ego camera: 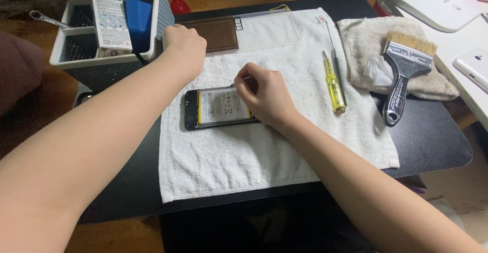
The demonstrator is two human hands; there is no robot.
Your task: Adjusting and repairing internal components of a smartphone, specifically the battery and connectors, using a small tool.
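- Phone [216, 108] with its back off lies flat on the white towel [264, 151], battery side up, right in the middle of my view.
- My right hand [264, 98] sits over the phone's right end, fingers pressed together, pinching a thin metal tool [240, 81]; its tip points towards the phone's upper edge.
- My left hand [183, 44] reaches to the grey plastic basket [107, 62] at the table's far left corner, fingers curled at its rim; I cannot tell whether it grips anything.
- I see a yellow screwdriver [333, 85] lying on the towel just right of my right hand, a thin rod beside it.
- A black-handled paintbrush [401, 75] rests on a second, beige cloth [366, 44] further right.
- A brown flat panel [216, 34] lies at the towel's far edge, near my left hand.
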